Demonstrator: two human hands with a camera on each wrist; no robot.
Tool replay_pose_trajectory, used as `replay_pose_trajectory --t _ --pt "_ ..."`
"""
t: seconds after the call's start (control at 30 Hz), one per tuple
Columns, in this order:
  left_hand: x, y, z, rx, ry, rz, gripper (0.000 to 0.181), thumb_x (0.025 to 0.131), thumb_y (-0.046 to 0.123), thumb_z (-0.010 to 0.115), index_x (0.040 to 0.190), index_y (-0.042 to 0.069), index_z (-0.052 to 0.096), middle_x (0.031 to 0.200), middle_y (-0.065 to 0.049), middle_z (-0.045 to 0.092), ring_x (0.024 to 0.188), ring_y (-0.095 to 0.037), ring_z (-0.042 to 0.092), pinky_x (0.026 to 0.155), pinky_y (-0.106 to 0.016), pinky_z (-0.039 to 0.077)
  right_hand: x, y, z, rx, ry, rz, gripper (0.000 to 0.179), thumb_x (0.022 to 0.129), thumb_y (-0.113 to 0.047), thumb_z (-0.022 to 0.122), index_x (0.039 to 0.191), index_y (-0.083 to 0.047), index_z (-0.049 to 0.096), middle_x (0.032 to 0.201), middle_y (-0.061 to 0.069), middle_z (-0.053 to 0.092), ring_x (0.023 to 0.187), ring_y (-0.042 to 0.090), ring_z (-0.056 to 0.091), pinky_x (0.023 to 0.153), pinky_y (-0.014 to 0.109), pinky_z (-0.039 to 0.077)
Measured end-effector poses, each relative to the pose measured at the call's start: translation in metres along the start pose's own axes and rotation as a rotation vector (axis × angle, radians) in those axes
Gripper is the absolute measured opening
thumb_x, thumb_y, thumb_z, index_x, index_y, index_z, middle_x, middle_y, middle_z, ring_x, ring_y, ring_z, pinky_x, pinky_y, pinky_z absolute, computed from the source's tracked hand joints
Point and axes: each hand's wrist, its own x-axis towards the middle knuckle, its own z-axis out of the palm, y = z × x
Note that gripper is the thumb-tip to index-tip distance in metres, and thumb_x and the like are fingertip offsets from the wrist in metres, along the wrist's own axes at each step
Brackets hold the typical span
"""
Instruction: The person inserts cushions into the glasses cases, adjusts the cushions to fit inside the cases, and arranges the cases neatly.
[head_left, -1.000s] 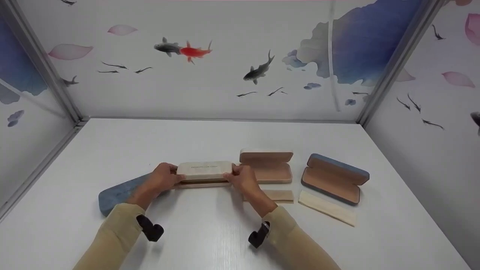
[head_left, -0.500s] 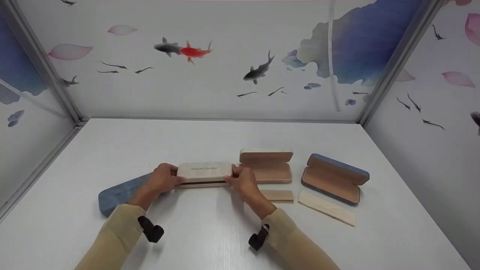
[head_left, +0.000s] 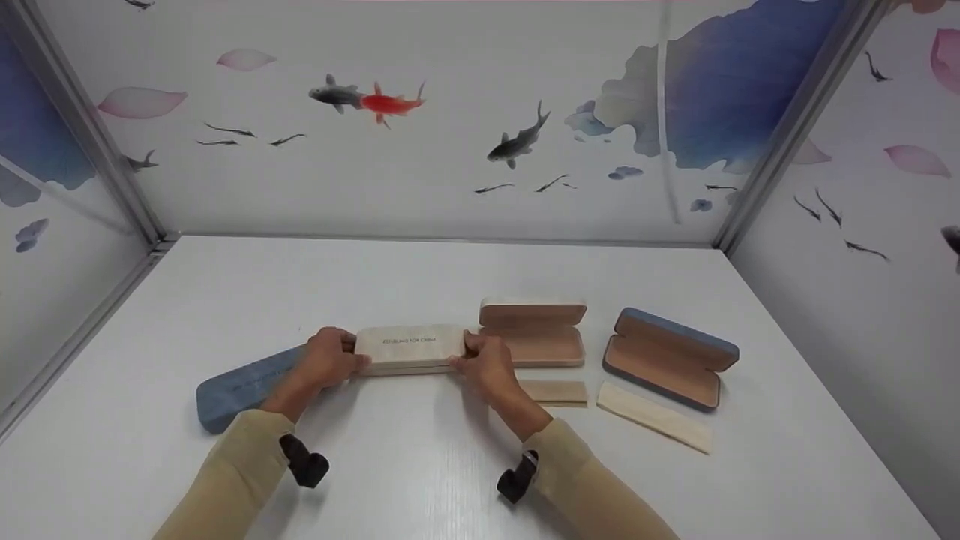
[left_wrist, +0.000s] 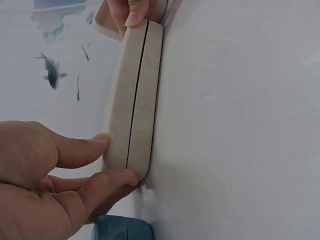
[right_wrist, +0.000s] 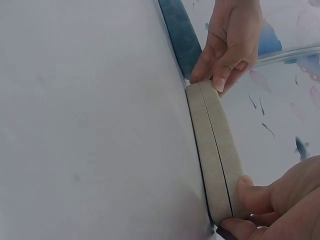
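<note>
A cream glasses case with small lettering on its lid lies on the white table with its lid down. A thin dark seam runs along its front in the left wrist view. My left hand grips the case's left end, thumb on the lid and a fingertip low on the base. At the right end, my right hand holds it the same way. Just beyond my left hand, and partly hidden by that forearm, is a blue glasses case with its lid down. What the cream case contains is hidden.
Right of my hands stand a second cream glasses case and a second blue glasses case, both with raised lids and brown linings. A folded tan cloth and a folded cream cloth lie before them. Printed wall panels edge the table.
The cream case's lid has come down: the dark gap along its front has narrowed to a thin line. Both hands stay at its ends, and the other cases have not moved.
</note>
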Motion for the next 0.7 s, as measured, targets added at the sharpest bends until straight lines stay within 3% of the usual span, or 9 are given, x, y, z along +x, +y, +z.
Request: replay_pose_trajectory --t 0.13,0.27,0.57,0.7 --pt "-0.0004 -0.0008 -0.0018 -0.005 -0.011 0.010 0.046 0.097 0.006 0.062 0.134 -0.018 0.049 0.131 -0.034 0.058 0.116 -0.041 0.062 0.092 -0.047 0.053 -0.0009 0.0007 0.0002 0.025 -0.003 -0.009 0.053 0.087 0.002 0.073 0.136 0.008 0.054 0.135 0.024 0.062 0.127 0.028 0.058 0.095 0.032 0.056" --pt "-0.0011 -0.0015 -0.0039 -0.015 -0.029 0.025 0.046 0.096 0.005 0.062 0.134 -0.018 0.048 0.131 -0.034 0.057 0.115 -0.042 0.061 0.089 -0.045 0.053 -0.0018 0.0006 -0.0005 0.035 -0.003 -0.029 0.041 0.086 0.005 0.073 0.126 0.006 0.065 0.115 0.022 0.070 0.102 0.020 0.063 0.073 0.022 0.053" --pt "0.0021 -0.0017 -0.0020 -0.005 -0.017 -0.022 0.046 0.097 0.007 0.062 0.135 -0.016 0.049 0.130 -0.030 0.059 0.111 -0.034 0.062 0.091 -0.043 0.052 -0.0031 -0.0035 -0.0009 -0.015 0.016 -0.048 0.026 0.084 0.003 0.076 0.110 0.006 0.073 0.103 0.016 0.073 0.094 0.014 0.061 0.075 0.023 0.053" --pt "-0.0004 0.0013 -0.0004 0.006 -0.004 -0.029 0.046 0.097 0.007 0.062 0.135 -0.016 0.049 0.128 -0.029 0.060 0.109 -0.032 0.061 0.090 -0.042 0.052 -0.0008 0.0006 -0.0012 -0.028 -0.009 -0.047 0.032 0.085 0.002 0.075 0.117 0.005 0.071 0.111 0.018 0.072 0.103 0.019 0.063 0.082 0.028 0.054"
